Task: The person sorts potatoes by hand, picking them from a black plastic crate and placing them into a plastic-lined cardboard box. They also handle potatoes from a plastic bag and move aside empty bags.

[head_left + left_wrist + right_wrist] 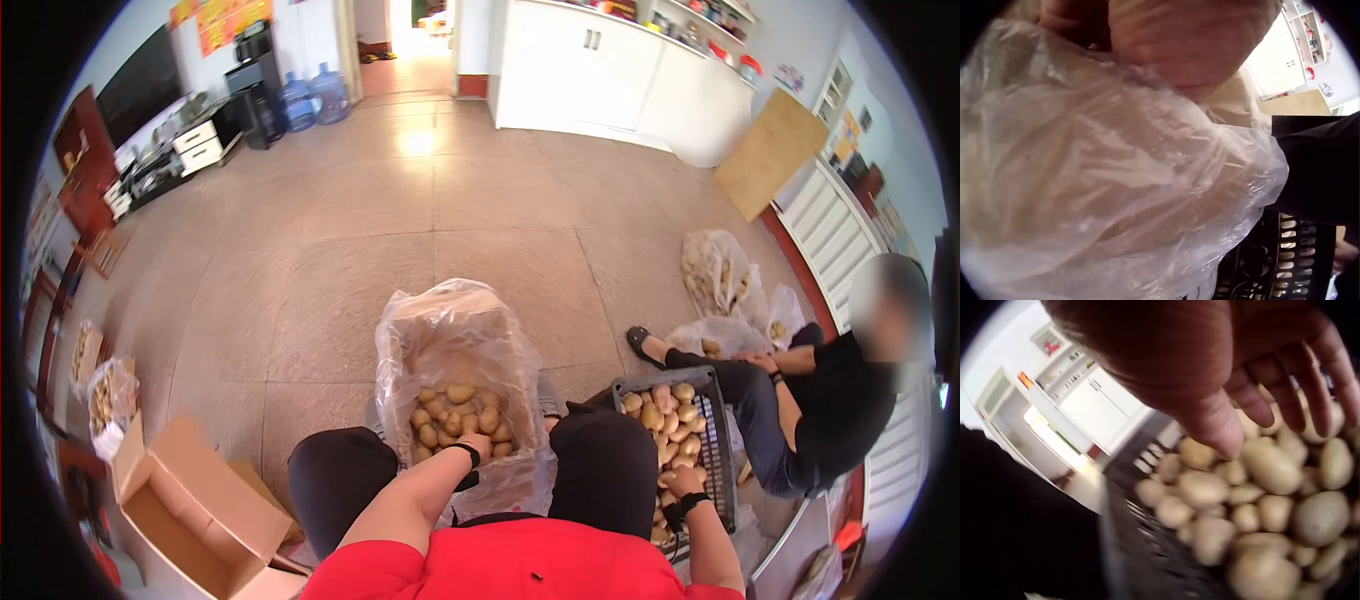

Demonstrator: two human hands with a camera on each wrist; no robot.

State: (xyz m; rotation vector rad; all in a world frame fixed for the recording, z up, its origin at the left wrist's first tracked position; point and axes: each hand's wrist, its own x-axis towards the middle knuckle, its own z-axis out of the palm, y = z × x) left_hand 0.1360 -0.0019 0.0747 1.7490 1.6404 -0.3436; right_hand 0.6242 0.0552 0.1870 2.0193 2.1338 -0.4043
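Note:
My left hand (474, 447) reaches down over potatoes (460, 393) in a box lined with clear plastic (455, 345), between my knees. Whether it grips one cannot be seen: in the left wrist view the plastic (1097, 175) fills much of the frame below the hand (1185, 40), and its fingertips are hidden. My right hand (686, 482) is over the black crate (712, 400) of potatoes at my right side. In the right wrist view that hand (1210, 369) has its fingers spread, thumb apart, just above the potatoes (1271, 465), with nothing seen held.
A person in dark clothes (850, 400) sits beyond the crate, near plastic bags of potatoes (718, 270). At the left lie an open cardboard box (205, 500) and another bag of potatoes (112, 395). White cabinets (590, 70) stand across the tiled floor (350, 200).

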